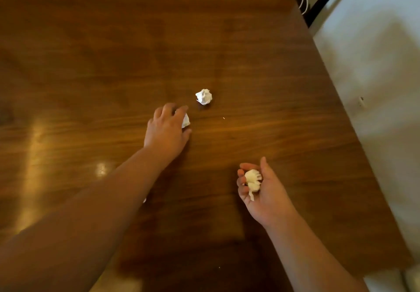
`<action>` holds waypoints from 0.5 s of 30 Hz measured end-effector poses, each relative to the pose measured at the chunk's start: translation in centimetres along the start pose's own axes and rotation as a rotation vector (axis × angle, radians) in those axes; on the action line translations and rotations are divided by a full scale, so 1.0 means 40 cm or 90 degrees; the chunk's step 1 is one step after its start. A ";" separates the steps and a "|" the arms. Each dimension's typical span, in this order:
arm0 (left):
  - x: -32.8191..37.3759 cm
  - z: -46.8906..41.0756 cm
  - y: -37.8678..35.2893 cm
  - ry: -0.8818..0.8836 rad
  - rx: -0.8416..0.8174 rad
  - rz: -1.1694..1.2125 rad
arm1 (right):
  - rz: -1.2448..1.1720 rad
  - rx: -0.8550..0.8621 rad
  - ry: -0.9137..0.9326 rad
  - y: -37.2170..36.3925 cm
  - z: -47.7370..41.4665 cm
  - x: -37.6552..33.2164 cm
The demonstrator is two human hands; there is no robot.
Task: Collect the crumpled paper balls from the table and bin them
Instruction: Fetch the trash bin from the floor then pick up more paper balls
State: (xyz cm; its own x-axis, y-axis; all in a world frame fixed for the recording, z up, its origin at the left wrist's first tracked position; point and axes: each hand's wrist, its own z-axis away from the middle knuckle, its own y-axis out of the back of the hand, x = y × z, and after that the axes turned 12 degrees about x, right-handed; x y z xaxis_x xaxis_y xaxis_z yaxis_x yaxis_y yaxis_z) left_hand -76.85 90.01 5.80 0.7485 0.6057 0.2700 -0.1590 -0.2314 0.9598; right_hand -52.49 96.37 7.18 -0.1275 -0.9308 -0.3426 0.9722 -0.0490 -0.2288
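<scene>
My left hand (167, 130) is down on the desk (91, 64), fingers (169, 110) curled over one paper ball (186, 121). Right hand (261, 189) at 5 o'clock, palm up, fingers loosely cupping a second ball (252, 181). Third ball (203, 96) lies loose at 12 o'clock.

table (91, 64) – ball (204, 96) centre | second ball (186, 120) just left-front – under left hand (167, 130)
</scene>
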 end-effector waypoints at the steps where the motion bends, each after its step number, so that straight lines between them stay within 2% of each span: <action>1: -0.002 -0.003 -0.008 -0.006 -0.002 -0.005 | -0.009 -0.002 -0.001 0.013 0.001 0.001; 5: 0.003 0.015 -0.016 -0.028 -0.004 0.004 | -0.030 0.006 -0.007 0.052 0.012 0.007; 8: 0.023 0.047 0.008 0.053 -0.025 0.101 | -0.013 0.010 -0.007 0.071 0.023 0.015; 11: 0.052 0.122 0.057 0.246 -0.080 0.338 | 0.030 0.017 -0.007 0.097 0.051 0.025; 15: 0.099 0.296 0.134 0.526 -0.205 0.793 | 0.103 0.023 -0.029 0.138 0.108 0.042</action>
State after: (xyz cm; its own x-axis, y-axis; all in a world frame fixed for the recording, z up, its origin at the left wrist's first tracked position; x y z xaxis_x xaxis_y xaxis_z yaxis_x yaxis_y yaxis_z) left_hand -67.11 82.15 11.10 -0.5023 0.4241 0.7536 -0.6055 -0.7946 0.0435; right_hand -46.51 92.98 9.27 0.0389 -0.9430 -0.3305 0.9858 0.0902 -0.1414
